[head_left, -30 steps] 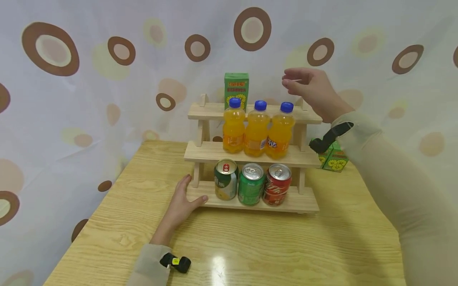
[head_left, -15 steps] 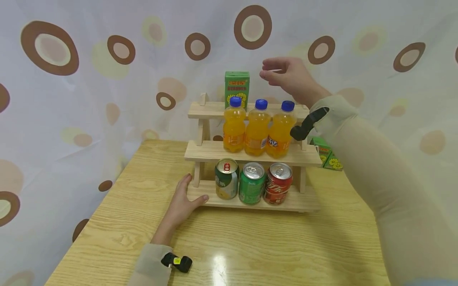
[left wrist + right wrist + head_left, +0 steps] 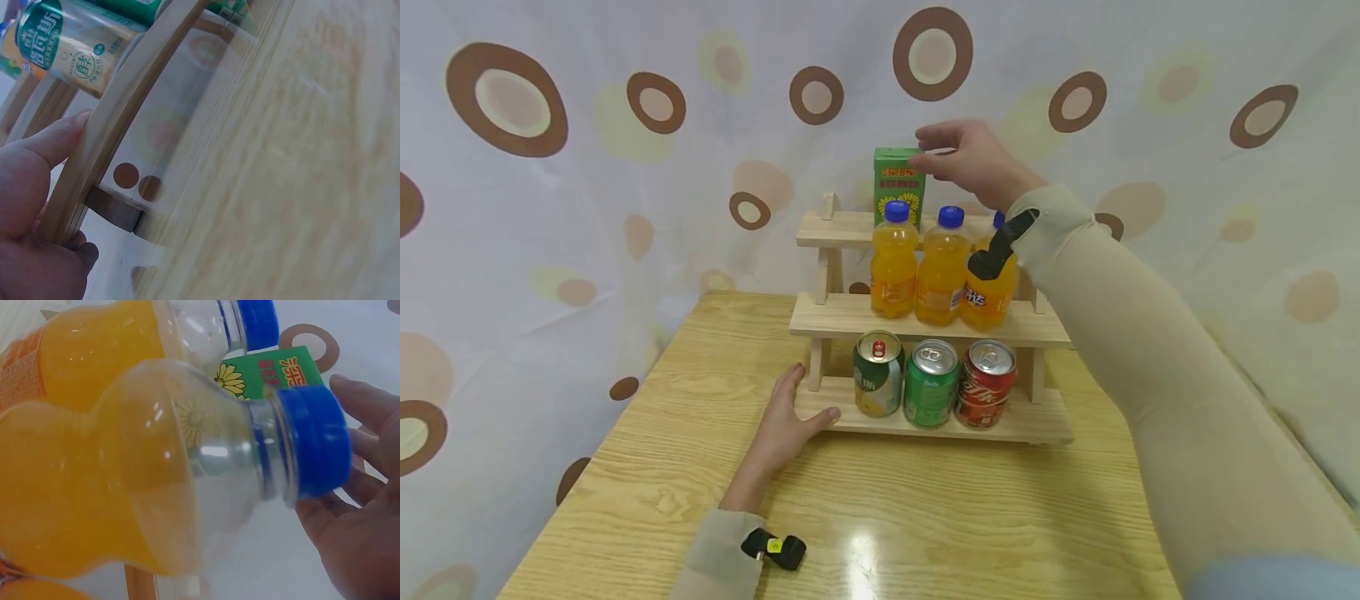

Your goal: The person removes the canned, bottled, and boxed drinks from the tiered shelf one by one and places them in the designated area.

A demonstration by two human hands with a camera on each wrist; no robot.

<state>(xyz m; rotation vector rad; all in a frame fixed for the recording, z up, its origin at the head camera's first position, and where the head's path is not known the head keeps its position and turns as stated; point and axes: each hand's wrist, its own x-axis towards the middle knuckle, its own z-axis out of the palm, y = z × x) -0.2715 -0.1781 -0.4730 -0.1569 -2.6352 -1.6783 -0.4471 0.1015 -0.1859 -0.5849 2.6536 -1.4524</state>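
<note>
While the left hand (image 3: pixel 781 429) gripped the three-tier wooden rack (image 3: pixel 831 315), one green drink carton (image 3: pixel 891 177) stood upright on top, just left of the nearer right hand (image 3: pixel 976 158), fingers parted, empty.

White glare on the tabletop (image 3: pixel 917 517).

Rack (image 3: pixel 829 316): pale wood. Carton (image 3: pixel 895 176) on rack's top shelf: green, red lettering, yellow flower pattern. Bottles (image 3: pixel 942 279) on rack's middle shelf: orange, topped by bright blue caps (image 3: pixel 951 217). On rack's bottom shelf: left can (image 3: pixel 877 385) dark green, whitish, pale gold, with red tab (image 3: pixel 878 348); middle can (image 3: pixel 930 394) green, silver-topped; right can (image 3: pixel 982 394) red, white script, silver-topped. Table (image 3: pixel 970 525) under rack: yellowish, wood-grained. Curtain (image 3: pixel 700 192) behind rack: whitish, brown rings, faded pinkish and yellow blobs. Right sleeve (image 3: pixel 1142 350), left sleeve (image 3: pixel 721 546) before rack: plain beige.
</note>
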